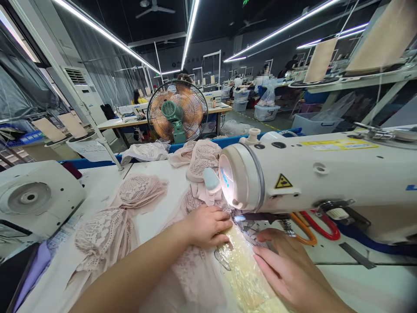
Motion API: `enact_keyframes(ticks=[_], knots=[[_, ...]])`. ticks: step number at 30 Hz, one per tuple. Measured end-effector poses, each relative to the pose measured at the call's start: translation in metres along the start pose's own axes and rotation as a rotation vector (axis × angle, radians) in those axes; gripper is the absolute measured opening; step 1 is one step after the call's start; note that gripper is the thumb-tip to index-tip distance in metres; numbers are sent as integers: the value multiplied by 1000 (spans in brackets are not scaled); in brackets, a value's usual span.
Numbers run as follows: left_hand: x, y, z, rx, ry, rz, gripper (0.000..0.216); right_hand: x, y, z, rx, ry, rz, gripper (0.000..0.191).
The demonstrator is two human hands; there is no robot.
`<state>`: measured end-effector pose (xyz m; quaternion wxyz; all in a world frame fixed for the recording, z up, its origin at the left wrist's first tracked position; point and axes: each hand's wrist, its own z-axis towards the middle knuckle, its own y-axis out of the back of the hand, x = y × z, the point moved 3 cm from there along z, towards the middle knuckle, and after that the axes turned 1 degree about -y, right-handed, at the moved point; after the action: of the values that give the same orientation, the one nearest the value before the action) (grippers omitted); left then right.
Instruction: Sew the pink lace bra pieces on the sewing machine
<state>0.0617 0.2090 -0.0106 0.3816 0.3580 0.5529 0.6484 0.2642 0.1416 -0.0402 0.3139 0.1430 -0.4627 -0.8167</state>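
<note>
My left hand bends its fingers over a beige lace bra at the sewing machine, just left of the needle area. Cloth under the palm is partly hidden. Across a yellow, plastic-wrapped strip lies my right hand, its fingers stretched toward the presser foot area with a gap between them. No held thing shows in it. Under the lit machine head, the needle itself is hard to make out. More beige lace bra pieces spread over the white table to the left.
Orange-handled and red-handled tools lie under the machine arm. A second machine stands at the left. Behind the table are a large fan and a blue tray edge. Thread cones stand at upper right.
</note>
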Motion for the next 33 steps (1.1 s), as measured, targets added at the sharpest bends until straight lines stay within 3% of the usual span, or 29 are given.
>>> enact_keyframes(ticks=[6, 11, 16, 20, 28, 33], knots=[[5, 1, 0, -5, 31, 15, 45, 2, 0, 0, -14, -2, 19, 15], [-16, 27, -14, -16, 85, 17, 31, 4, 3, 1, -29, -8, 59, 16], [-40, 46, -38, 272, 173, -6, 10, 6, 6, 2, -76, -40, 118, 22], [-41, 42, -47, 374, 224, 36, 7, 7, 7, 3, -75, -25, 105, 22], [-39, 43, -38, 301, 253, -155, 15, 14, 21, 5, -113, -78, 146, 25], [-33, 48, -33, 149, 396, -632, 15, 36, 29, -4, -85, -93, 442, 15]])
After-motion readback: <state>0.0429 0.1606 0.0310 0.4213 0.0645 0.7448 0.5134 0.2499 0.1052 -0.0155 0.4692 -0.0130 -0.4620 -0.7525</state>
